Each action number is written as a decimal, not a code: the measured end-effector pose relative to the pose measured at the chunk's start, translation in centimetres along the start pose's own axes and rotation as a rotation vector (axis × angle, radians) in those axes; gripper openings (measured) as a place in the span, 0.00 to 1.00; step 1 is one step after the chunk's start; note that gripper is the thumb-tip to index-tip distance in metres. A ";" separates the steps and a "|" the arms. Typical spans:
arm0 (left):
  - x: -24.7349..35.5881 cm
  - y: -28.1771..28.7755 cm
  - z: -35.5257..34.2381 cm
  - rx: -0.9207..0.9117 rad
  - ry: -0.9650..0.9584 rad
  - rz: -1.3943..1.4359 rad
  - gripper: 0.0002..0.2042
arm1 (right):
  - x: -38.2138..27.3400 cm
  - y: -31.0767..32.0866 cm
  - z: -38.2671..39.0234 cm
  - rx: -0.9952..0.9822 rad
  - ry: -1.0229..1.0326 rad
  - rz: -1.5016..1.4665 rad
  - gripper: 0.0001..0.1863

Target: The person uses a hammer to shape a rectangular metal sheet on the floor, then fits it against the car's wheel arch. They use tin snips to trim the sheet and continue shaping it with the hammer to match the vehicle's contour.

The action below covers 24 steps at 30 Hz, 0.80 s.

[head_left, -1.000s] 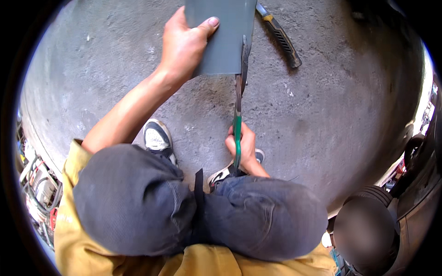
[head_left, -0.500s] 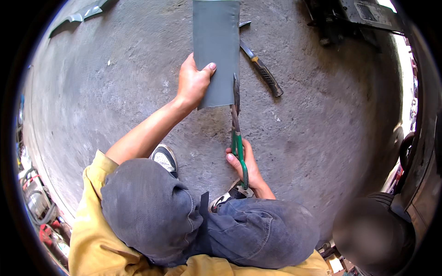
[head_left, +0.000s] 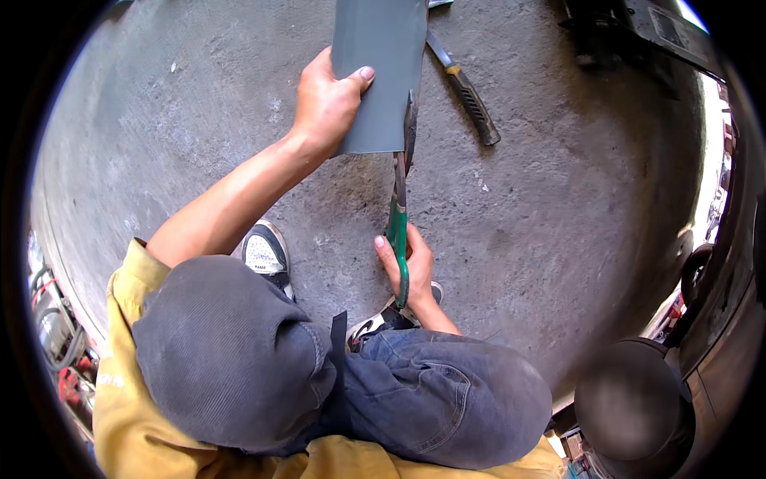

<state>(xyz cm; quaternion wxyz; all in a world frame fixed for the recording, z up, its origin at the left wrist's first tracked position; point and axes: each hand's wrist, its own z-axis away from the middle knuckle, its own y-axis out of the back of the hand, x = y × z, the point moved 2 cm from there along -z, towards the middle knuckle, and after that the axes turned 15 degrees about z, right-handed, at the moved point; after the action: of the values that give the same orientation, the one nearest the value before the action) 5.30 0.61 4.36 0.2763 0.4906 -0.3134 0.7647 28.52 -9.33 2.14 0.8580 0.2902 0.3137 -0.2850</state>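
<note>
Left hand [head_left: 323,104] gripping grey sheet [head_left: 379,56], right hand [head_left: 407,267] closed around green-handled snips [head_left: 399,215]

Snips biting into the grey sheet, low over the concrete floor [head_left: 199,128].

Left hand [head_left: 323,104] pinches the grey metal sheet [head_left: 379,64] at twelve o'clock; right hand [head_left: 408,267] grips the green-handled snips [head_left: 399,203], blades at the sheet's right edge. A black-handled tool [head_left: 467,92] lies at one o'clock.

The left arm stretches forward from the lower left, bare forearm straight, wrist bent slightly. The left hand [head_left: 327,100] is closed in a pinch, thumb on top, fingers curled under. The right hand [head_left: 407,267] sits close to the knees, fingers wrapped tight, forearm mostly hidden.
</note>
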 end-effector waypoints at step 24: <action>-1.9 1.8 -1.4 0.064 0.165 -0.053 0.13 | 2.5 -1.2 -1.8 -0.097 -0.058 0.175 0.09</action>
<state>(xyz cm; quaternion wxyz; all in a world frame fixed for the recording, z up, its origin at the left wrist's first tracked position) 3.84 0.30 1.76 0.3056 0.4426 -0.2520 0.8045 28.68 -9.70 -1.16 0.9013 0.2664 0.2756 -0.2018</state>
